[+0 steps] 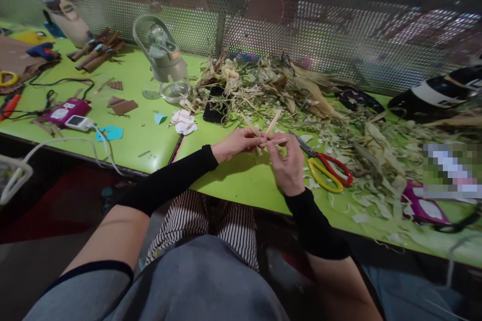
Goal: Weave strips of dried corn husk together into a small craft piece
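My left hand (pixel 236 143) and my right hand (pixel 288 164) meet above the green table (pixel 226 180), both in black sleeves. Together they pinch thin pale strips of corn husk (pixel 269 129) that cross each other and stick up between the fingers. Both hands have their fingers closed on the strips. Scissors (pixel 327 166) with one red and one yellow handle lie just right of my right hand. A large heap of dried corn husks (pixel 286 85) spreads behind and to the right of the hands.
A black phone (pixel 214 110) and a crumpled white tissue (pixel 184 122) lie left of the husks, near a grey-green bottle (pixel 164 58). A pink device (pixel 68 109) with a white cable, paper scraps and brown rolls (pixel 97 50) sit at the left. Perforated metal screen (pixel 301 15) backs the table.
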Demonstrator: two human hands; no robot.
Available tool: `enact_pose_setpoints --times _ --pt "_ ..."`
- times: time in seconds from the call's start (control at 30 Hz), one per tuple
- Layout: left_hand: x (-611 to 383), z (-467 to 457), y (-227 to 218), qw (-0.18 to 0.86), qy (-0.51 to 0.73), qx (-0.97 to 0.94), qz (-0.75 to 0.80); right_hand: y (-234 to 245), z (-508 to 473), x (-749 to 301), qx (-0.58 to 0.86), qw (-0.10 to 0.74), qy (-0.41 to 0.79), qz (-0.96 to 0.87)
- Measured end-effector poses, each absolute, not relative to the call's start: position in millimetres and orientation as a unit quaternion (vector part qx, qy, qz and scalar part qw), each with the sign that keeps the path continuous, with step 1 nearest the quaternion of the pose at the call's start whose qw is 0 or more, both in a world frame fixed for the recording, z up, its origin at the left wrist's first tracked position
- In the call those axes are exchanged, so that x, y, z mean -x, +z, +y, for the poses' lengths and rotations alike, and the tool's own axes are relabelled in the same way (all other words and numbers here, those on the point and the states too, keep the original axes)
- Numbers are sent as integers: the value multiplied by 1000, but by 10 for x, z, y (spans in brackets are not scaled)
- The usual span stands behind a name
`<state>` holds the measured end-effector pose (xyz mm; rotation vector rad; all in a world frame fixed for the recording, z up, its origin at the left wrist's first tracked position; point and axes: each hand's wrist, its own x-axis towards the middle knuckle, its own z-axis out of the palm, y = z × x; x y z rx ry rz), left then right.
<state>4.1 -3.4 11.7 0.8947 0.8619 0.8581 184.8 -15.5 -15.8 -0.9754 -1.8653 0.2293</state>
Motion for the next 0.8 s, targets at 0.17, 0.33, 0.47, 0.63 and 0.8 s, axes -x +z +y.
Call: enact_pose_setpoints --times 0.17,0.33,0.47,0.63,0.8 --pt "4 -30 143 699 357 -492 377 -127 -189 -1810 469 484 213 -708" --pt "-1 -37 125 676 367 -522 370 -161 -165 -1820 477 478 273 -686" --pt "-32 -31 129 642 396 -498 427 -202 -131 -1845 491 457 315 -671" --pt "-14 28 129 601 443 -466 475 -239 -114 -1866 487 461 264 -693" --pt "-7 50 35 541 382 -584 469 -253 -140 -1848 438 497 243 -709"
